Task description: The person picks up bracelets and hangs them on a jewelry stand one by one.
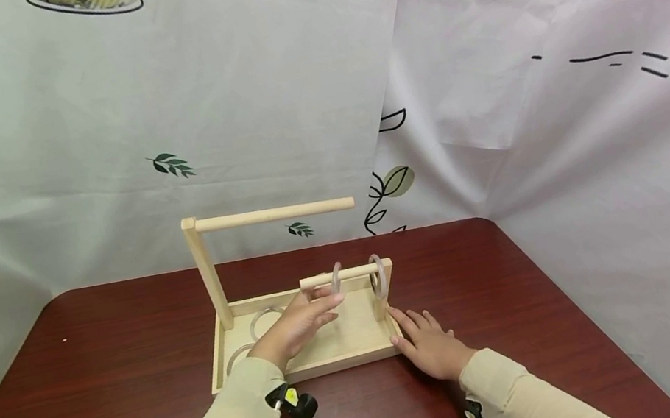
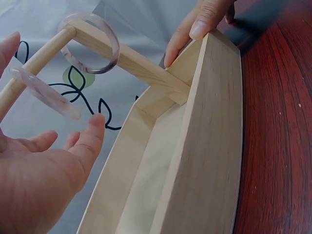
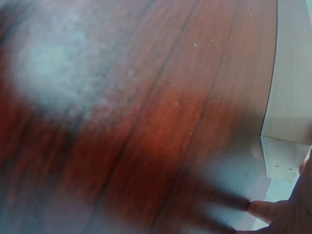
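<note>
My left hand (image 1: pixel 302 321) reaches over a pale wooden tray stand (image 1: pixel 349 365), fingers spread around a translucent bangle (image 2: pixel 46 92) that hangs on the lower rod (image 1: pixel 353 272). In the left wrist view one fingertip is close beneath that bangle; whether it touches cannot be made out. A second bangle (image 1: pixel 380 277) hangs on the same rod, by its post. Two more bangles lie in the tray's left part, one farther back (image 1: pixel 264 310) and one partly hidden by my left wrist. My right hand (image 1: pixel 429 345) rests with extended fingers against the tray's front right corner.
A taller post (image 1: pixel 208 276) at the tray's left end carries a longer upper rod (image 1: pixel 272 214) pointing right. The stand sits on a dark red wooden table (image 1: pixel 106 399). A pale printed cloth (image 1: pixel 260 88) hangs behind and to the right of it.
</note>
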The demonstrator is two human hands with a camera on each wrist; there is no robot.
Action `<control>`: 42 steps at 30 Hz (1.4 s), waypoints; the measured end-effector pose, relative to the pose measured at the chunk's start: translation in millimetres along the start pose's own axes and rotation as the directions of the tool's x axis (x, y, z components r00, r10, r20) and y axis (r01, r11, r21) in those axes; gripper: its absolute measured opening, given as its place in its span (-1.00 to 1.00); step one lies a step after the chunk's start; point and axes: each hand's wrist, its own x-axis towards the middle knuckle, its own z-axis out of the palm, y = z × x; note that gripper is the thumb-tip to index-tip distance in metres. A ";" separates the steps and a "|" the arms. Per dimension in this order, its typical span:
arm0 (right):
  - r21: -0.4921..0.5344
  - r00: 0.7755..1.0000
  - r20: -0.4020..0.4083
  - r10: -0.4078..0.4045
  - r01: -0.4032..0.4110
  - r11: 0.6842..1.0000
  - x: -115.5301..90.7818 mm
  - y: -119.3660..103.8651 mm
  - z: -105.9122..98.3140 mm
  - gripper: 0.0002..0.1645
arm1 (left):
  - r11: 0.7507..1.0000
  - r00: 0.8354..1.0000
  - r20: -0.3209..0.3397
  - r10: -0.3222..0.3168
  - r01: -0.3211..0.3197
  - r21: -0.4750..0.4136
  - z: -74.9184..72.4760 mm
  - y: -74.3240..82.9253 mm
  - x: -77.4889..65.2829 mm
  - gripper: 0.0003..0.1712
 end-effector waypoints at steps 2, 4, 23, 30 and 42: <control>0.001 1.000 0.002 0.000 0.000 1.000 0.8 0.1 -0.6 -0.29 | 1.000 1.000 -0.005 -0.004 0.004 0.021 -2.7 0.8 -2.2 -0.21; 0.001 1.000 0.001 -0.002 0.002 1.000 1.4 0.2 -1.3 -0.29 | 0.999 1.000 -0.006 -0.002 0.002 0.045 -5.9 1.3 -4.3 -0.16; -0.013 0.989 -0.132 -0.067 0.066 0.998 0.3 5.2 -4.5 -0.26 | 0.887 0.990 -0.134 0.051 0.017 0.462 -38.3 11.7 -42.8 0.00; -0.068 0.967 -0.223 -0.120 0.107 0.992 -2.0 3.2 -9.4 -0.27 | 0.760 0.974 -0.125 0.190 -0.066 0.646 -53.7 15.8 -62.3 0.05; -0.149 0.942 -0.285 -0.178 0.140 0.979 -12.7 -1.2 -9.0 -0.29 | 0.436 0.913 -0.050 0.404 -0.144 0.888 -71.2 21.4 -100.8 0.04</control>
